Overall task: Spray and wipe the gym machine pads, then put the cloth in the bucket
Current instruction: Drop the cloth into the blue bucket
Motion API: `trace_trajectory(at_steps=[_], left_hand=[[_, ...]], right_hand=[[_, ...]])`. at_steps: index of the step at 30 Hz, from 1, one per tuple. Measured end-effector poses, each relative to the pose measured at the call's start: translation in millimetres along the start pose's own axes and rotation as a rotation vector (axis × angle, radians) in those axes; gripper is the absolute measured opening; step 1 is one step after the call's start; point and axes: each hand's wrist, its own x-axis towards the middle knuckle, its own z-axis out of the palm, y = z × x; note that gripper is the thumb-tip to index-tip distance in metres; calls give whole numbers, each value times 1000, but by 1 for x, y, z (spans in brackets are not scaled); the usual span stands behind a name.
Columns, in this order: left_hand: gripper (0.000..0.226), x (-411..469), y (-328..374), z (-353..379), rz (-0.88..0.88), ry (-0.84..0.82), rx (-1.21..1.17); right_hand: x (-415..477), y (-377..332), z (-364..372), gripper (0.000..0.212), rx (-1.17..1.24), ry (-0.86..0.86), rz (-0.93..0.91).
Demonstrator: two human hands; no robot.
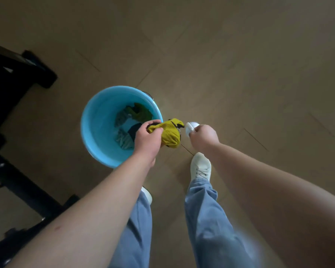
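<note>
Yellow cloth (pixel 171 133), soft, bunched, dark-trimmed, gripped by left hand (pixel 148 139) at the bucket's right rim, hanging mostly outside it. Right hand (pixel 203 137) curled round white plastic spray bottle (pixel 190 128) — only its top shows, no label legible. Bucket (pixel 97 122): round, smooth blue plastic, crumpled rags (pixel 124 140) inside. Black machine frame (pixel 17 78) at left — tan floor (pixel 220 55).

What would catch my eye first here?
The bright blue bucket on the floor, centre-left, with crumpled cloths inside. At its right edge the left hand grips a yellow cloth, while the right hand beside it holds a small white object. A black machine frame fills the left side.
</note>
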Motion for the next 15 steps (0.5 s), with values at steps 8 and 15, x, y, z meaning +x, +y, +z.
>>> trace_trajectory(at_steps=[8,15], left_hand=[[28,54,-26,18,-17,-80,-9],[27,61,-17,18,-32,-119,-17]], right_hand=[[66,40,40,25,38,-49,98],[78,42,44,29,62,-38,118]])
